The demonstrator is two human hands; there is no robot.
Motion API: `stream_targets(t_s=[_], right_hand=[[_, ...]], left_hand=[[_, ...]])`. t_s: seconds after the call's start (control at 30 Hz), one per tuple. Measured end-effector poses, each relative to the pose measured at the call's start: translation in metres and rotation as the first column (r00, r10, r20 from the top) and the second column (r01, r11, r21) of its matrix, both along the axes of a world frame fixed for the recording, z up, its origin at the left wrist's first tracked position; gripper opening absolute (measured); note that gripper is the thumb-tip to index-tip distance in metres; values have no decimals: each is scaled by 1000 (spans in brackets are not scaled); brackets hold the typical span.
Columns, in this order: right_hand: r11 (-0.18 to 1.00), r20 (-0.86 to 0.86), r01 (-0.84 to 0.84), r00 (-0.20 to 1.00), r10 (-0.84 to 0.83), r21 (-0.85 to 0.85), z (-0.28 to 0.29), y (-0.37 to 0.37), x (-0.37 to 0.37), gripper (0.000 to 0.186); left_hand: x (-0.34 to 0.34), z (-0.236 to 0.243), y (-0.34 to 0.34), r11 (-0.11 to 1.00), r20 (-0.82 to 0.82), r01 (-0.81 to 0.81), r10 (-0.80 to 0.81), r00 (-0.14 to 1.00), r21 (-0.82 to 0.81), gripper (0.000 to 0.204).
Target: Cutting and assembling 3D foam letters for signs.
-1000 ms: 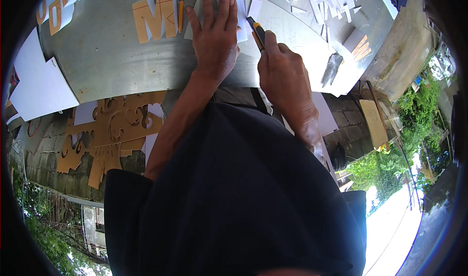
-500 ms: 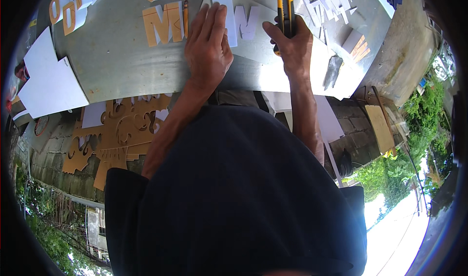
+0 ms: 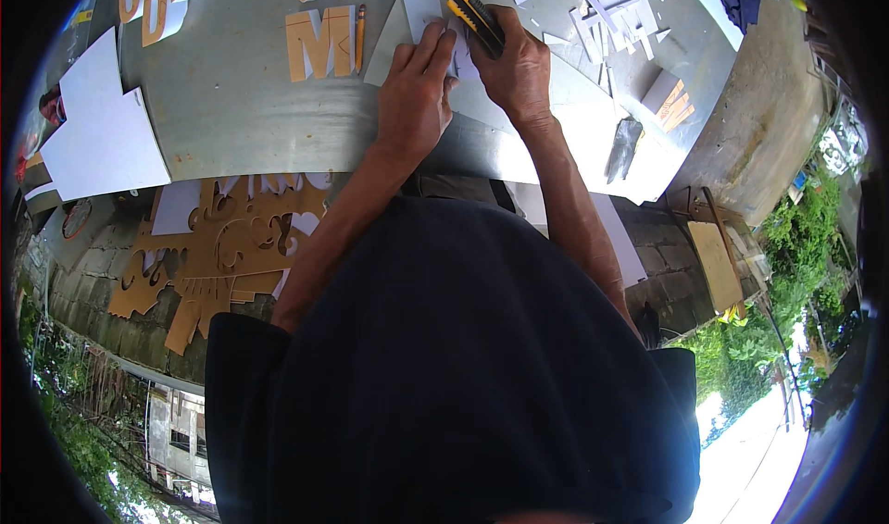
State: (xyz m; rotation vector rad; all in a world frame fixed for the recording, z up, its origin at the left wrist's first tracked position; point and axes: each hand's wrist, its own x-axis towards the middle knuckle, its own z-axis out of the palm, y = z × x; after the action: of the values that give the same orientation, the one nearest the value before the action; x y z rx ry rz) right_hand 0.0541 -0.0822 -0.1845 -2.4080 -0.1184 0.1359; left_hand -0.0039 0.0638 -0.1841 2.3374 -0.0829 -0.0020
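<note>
My right hand [image 3: 515, 68] is closed around a yellow-and-black utility knife [image 3: 474, 17], its blade tip pointing up and left near the far end of a white foam-board strip [image 3: 421, 4]. On the lower part of that strip, the bent fingers of my left hand [image 3: 414, 107] press down, with the thumb on the right side. Between my hands a pale cut letter [image 3: 468, 64] shows only in part. A grey sheet [image 3: 389, 47] lies under these pieces. Left of it are a pencil [image 3: 359, 38] and a brown-faced letter M [image 3: 310, 44].
More brown-faced letters [image 3: 153, 19] stand at the far left of the metal table [image 3: 250, 117]. White offcuts [image 3: 616, 15] are heaped at the right, with a dark wrapped piece [image 3: 624, 149] nearer me. A large white board [image 3: 102, 144] overhangs the left edge; cut brown sheets [image 3: 236, 246] lie below.
My right hand has moved left with the knife, which now tilts toward the strip. My left hand has gone from lying flat to bent fingers, shifting slightly right and nearer me.
</note>
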Motion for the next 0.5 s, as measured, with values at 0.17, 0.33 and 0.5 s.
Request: stream_targets(t_s=[0.17, 0.33, 0.5], right_hand=[[1000, -40, -22, 999, 23, 7, -1, -9, 14, 36], [940, -58, -304, 953, 299, -152, 1, -19, 40, 40], [896, 21, -437, 898, 440, -77, 4, -28, 51, 34]], left_hand=[[-3, -9, -2, 1000, 51, -3, 2, 999, 19, 60], [-3, -11, -3, 999, 43, 17, -19, 999, 47, 60], [-4, -10, -3, 994, 25, 44, -47, 999, 99, 61]])
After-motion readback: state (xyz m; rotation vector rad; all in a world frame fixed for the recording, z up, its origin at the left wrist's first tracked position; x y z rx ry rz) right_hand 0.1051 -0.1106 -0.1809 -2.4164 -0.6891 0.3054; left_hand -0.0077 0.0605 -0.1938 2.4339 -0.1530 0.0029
